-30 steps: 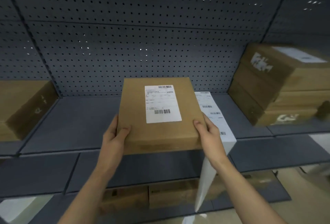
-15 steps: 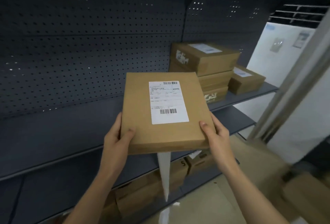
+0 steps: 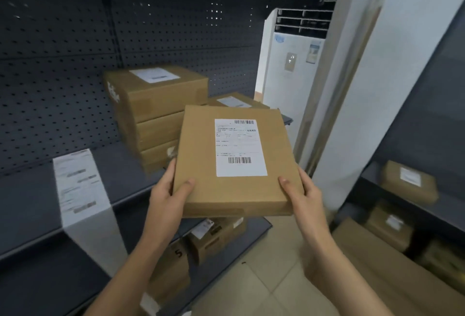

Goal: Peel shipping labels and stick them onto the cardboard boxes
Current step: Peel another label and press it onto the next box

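While the box (image 3: 236,162) is held clear of the shelf (image 3: 30,200), just beside the stack (image 3: 156,111), its top face is seen to carry a label (image 3: 239,147) laid flat and square. Each near corner is gripped: the left hand (image 3: 167,197) and the right hand (image 3: 302,192) are curled round the edge, thumbs pressed on top, fingers hidden beneath. This box is therefore judged finished and ready to be put down, probably on or by the stack, whose top box is also labelled. A strip (image 3: 78,187) of labels lies on the shelf and hangs over its front edge; printed labels are seen on it, so further boxes are judged to be pending. White labels are borne by some cartons (image 3: 216,235) on the lower shelf and on the racking (image 3: 407,184) at right; the others cannot be told. The shelf is dark metal with a perforated back panel (image 3: 63,64); a white air conditioner (image 3: 294,69) and a tiled floor (image 3: 264,278) are seen beyond.
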